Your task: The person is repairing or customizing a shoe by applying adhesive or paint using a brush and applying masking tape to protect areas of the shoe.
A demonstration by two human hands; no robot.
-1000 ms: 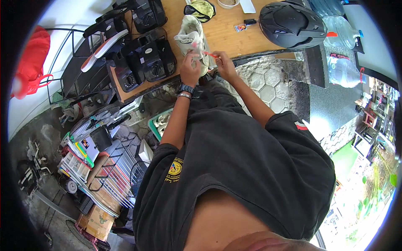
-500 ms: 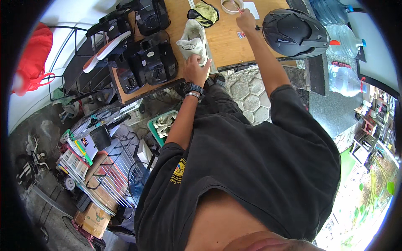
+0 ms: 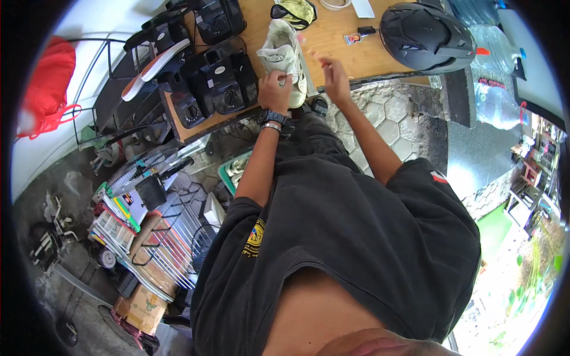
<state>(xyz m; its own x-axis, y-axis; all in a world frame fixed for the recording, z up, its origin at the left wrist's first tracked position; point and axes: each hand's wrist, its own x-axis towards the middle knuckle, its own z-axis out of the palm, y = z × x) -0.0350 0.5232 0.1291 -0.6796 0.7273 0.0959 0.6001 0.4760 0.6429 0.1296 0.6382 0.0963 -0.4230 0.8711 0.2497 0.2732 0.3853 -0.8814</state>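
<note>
A white lace-up shoe (image 3: 298, 89) stands at the table's front edge, its opening and raised tongue facing up. My left hand (image 3: 274, 91) is closed on the shoe's near left side, the fingers at the tongue. Just right of the shoe, my right hand (image 3: 336, 83) is raised, pinching a slim pinkish brush-like stick (image 3: 313, 54). Motion smears the stick, so its exact kind is unclear. Its far end points toward the shoe without plainly touching it. Beyond, at the top edge, sits a round white bowl (image 3: 336, 5).
A black helmet (image 3: 424, 37) rests on the wooden table (image 3: 350, 59) at right, near a keychain (image 3: 353, 38). A yellow-black cloth item (image 3: 297, 13) lies behind the shoe. Black appliances (image 3: 222, 83) crowd the left. Below, a green basket (image 3: 225, 178) holds white items.
My right hand has drawn back from the bowl toward the shoe, bringing the stick along. My left hand stays on the shoe, whose tongue and side now show more. The view has shifted slightly.
</note>
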